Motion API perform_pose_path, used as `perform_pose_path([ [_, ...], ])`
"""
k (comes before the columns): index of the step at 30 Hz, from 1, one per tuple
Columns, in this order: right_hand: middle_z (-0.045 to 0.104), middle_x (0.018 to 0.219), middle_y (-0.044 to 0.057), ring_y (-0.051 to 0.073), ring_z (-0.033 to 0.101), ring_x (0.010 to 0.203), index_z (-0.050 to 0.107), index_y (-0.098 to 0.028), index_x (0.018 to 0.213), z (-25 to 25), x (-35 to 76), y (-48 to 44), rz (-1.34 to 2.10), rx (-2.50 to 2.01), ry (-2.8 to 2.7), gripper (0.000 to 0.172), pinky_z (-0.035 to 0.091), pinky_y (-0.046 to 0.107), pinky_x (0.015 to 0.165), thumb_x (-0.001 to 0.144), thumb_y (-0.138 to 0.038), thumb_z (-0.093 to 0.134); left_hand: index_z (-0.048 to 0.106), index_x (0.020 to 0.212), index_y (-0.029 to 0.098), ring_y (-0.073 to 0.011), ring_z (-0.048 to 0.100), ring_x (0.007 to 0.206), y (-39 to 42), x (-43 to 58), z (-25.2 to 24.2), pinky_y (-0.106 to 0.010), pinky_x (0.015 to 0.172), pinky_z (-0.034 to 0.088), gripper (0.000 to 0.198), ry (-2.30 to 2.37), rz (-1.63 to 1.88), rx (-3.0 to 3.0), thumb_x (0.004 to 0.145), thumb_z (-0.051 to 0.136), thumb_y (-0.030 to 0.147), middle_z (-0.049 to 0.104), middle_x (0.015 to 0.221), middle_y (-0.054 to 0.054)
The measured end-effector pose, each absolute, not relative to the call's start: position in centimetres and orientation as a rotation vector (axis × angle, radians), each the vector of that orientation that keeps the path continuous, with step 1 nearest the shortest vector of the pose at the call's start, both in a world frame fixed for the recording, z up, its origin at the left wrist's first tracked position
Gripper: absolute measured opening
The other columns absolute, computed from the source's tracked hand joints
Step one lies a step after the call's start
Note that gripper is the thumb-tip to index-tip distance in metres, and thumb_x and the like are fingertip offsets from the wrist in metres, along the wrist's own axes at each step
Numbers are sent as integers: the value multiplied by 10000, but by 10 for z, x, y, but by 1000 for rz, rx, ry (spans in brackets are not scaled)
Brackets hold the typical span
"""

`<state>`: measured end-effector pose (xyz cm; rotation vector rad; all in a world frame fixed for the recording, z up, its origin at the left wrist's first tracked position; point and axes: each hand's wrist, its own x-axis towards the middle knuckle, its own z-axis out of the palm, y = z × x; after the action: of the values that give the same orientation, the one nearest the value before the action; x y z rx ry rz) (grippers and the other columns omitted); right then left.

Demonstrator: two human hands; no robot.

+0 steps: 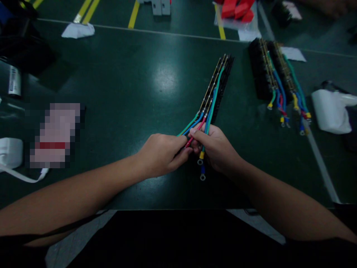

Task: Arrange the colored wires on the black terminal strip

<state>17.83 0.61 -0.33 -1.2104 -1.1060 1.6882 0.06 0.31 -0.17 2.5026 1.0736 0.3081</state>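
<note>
On the dark green table lies a long black strip with brass bars (214,83), coloured wires coming off its near end. My left hand (164,154) is closed around the green and blue wires (191,124) on the left side, its fingertips at the lower end of a red wire (203,122). My right hand (216,143) is closed too, gripping the green and blue wires on the right, with its thumb by the red wire. Below its fingers hang a yellow-sleeved ring terminal (200,160) and a blue-sleeved ring terminal (202,175). The left wires' ends are hidden in my left hand.
Two similar wired black strips (262,70) lie at right, near a white handheld device (330,109). At left are a blurred-out phone (57,134), a white charger (10,152) and a black object (25,48). Red parts (237,9) lie at the back.
</note>
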Motion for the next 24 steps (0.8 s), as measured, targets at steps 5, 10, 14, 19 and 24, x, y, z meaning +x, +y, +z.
perform_pose_path([
  [5, 520, 545, -51, 77, 478, 476, 541, -176, 717, -5, 179, 6, 1691, -1211, -1101, 231, 387, 205, 478, 865, -325, 638, 584, 929, 175, -148, 577, 608, 3, 0, -2, -266, 551, 357, 290, 1071, 298, 2498, 978, 370, 364, 643, 754, -14],
  [10, 519, 548, -51, 79, 481, 476, 545, -178, 725, -4, 179, 6, 1692, -1218, -1095, 224, 386, 206, 474, 867, -324, 638, 583, 922, 175, -145, 577, 606, 4, 1, 0, -260, 552, 361, 286, 1066, 299, 2498, 978, 373, 361, 648, 756, -17],
  [14, 518, 550, -49, 80, 477, 478, 543, -180, 722, -4, 179, 6, 1692, -1218, -1102, 230, 384, 209, 476, 869, -329, 637, 590, 925, 173, -147, 580, 607, 3, 1, 0, -262, 552, 368, 282, 1075, 295, 2497, 974, 379, 355, 652, 758, -21],
  [19, 514, 552, -51, 78, 478, 485, 539, -179, 721, -4, 179, 6, 1699, -1206, -1103, 229, 385, 208, 484, 873, -322, 632, 590, 923, 173, -150, 583, 608, 2, 1, 0, -263, 547, 370, 289, 1073, 291, 2502, 974, 373, 357, 652, 758, -22],
  [24, 516, 556, -52, 77, 476, 484, 536, -178, 717, -4, 179, 6, 1698, -1204, -1102, 234, 389, 209, 486, 871, -325, 632, 585, 912, 175, -146, 569, 590, 3, 1, -1, -264, 539, 358, 285, 1075, 306, 2512, 975, 377, 359, 643, 739, -15],
])
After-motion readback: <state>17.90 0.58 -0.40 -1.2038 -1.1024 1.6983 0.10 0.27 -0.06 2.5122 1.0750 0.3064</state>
